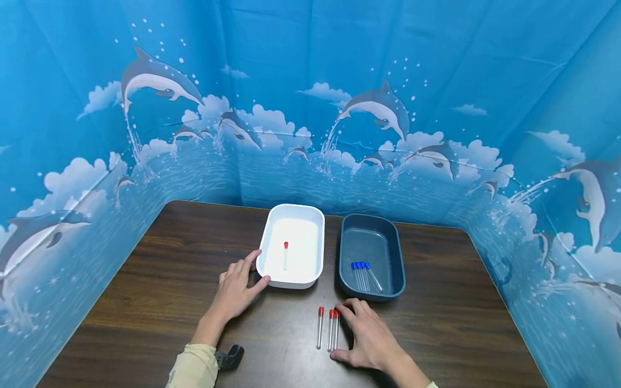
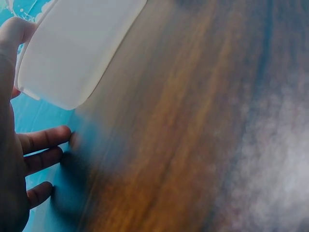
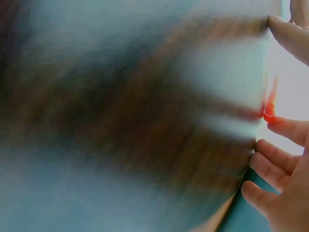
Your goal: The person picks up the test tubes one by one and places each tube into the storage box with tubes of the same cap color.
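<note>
A white bin (image 1: pixel 291 281) stands at the back middle with one red-capped test tube (image 1: pixel 285 258) lying in it. My left hand (image 1: pixel 236 291) rests at its near left corner, thumb on the front side and index finger along the left side; the other fingers spread loosely in the left wrist view. In front of the bins lie three red-capped test tubes, one (image 1: pixel 319 327) a little apart to the left. My right hand (image 1: pixel 368 334) spans the rightmost tube (image 1: pixel 337 328), index finger at its red cap (image 3: pixel 269 110) and thumb at its lower end.
Right of the white bin stands a dark blue-grey bin (image 1: pixel 371 237) holding several blue-capped test tubes (image 1: pixel 361 276). The wooden table (image 1: pixel 194 237) ends at a blue dolphin-print curtain (image 1: pixel 291 108). A dark band (image 1: pixel 230 357) sits on my left wrist.
</note>
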The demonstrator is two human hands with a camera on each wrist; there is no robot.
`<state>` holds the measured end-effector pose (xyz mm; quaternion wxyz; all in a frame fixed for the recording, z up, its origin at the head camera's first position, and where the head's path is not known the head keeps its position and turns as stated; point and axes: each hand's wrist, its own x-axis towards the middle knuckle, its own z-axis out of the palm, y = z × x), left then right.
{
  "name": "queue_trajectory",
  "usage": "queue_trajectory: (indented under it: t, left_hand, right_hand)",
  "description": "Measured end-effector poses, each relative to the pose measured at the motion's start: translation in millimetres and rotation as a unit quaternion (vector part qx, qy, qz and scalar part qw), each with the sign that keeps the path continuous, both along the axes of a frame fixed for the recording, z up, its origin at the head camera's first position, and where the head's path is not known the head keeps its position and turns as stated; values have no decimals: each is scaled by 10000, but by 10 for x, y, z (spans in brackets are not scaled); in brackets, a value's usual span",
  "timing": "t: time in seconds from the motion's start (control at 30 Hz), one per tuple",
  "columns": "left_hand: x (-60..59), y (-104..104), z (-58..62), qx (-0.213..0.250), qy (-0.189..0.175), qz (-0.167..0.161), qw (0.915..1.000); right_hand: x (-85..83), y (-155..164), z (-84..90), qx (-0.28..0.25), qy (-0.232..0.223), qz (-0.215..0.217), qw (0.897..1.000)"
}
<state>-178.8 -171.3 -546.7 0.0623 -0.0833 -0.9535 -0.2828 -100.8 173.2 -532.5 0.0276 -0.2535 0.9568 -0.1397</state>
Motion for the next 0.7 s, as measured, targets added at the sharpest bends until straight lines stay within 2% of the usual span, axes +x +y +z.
queue_trajectory:
  t: [0.17,0.33,0.7]
  left_hand:
    - [7,6,-9,12,93,-3,10000]
    - [18,3,-18,12,15,-13,10000]
    - [14,8,-17,-4,73,17,10000]
  right_hand:
    - [-5,-2,7,-61,-142,-11,9999]
    - [-5,-8,5,-71,-308,-24,9995]
    - [-4,-12,33,-13,-177,-8,9998]
